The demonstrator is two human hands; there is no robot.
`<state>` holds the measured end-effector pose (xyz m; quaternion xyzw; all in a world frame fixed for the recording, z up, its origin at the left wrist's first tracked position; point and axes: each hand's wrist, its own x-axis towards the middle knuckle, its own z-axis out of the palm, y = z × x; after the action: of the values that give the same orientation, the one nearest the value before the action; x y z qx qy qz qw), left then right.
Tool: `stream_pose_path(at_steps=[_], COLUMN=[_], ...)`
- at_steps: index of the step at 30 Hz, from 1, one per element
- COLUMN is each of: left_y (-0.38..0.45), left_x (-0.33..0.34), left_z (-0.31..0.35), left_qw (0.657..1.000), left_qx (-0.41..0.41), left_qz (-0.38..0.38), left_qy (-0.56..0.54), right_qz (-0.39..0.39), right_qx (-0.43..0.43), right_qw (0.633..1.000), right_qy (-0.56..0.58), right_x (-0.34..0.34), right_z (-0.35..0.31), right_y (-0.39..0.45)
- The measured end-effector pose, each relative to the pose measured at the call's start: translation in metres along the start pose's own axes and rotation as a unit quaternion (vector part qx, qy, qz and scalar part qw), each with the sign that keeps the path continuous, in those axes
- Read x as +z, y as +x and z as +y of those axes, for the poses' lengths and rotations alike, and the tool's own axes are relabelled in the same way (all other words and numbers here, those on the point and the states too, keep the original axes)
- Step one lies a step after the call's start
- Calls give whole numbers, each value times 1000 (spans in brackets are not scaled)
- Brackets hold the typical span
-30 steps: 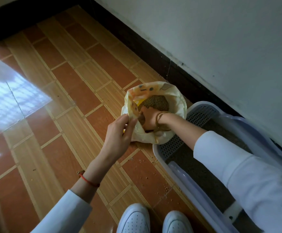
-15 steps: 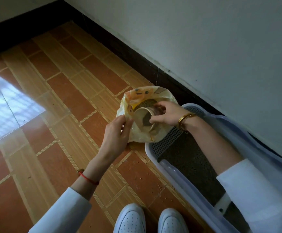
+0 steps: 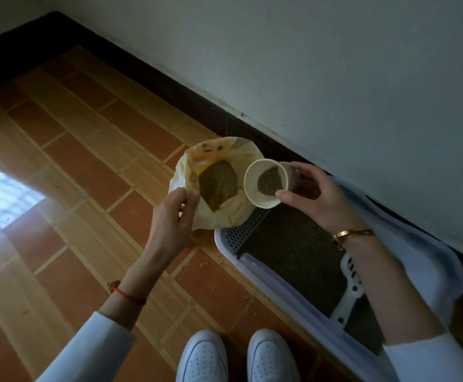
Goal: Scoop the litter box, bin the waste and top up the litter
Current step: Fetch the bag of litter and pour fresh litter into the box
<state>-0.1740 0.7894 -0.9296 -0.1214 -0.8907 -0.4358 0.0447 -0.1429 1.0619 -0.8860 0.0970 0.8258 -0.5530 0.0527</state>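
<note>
Top-up step in hand: my right hand [image 3: 311, 198] has its fingers clamped round the pale paper cup [image 3: 269, 183], part-filled with grey-brown litter and held above the near corner of the lavender plastic litter box [image 3: 280, 282]. My left hand [image 3: 173, 216] pinches the rim of the yellow plastic litter bag [image 3: 226, 210], keeping it open. Next, I judge: tip the cup over the box's litter bed; the box sits on an orange-brown tiled floor [image 3: 87, 175] against a white wall [image 3: 335, 64].

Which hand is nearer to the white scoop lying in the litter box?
The right. The right hand holds the paper cup above the far end of the litter box, where the scoop lies. The left hand pinches the litter bag, outside the box.
</note>
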Motion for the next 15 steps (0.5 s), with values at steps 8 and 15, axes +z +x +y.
stream_pose_path(at_steps=[8,15], left_y=[-1,-1], left_x=[1,1], left_z=[3,7], left_qw=[1000,1000], left_qx=[8,3], left_qz=[1,-1], left_qy=[15,19], right_qz=[64,22], right_qx=[-22,-69], right_qw=[979,952], right_qy=[-193,-296], right_x=[-22,-24], right_z=[44,48], right_y=[-35,-48])
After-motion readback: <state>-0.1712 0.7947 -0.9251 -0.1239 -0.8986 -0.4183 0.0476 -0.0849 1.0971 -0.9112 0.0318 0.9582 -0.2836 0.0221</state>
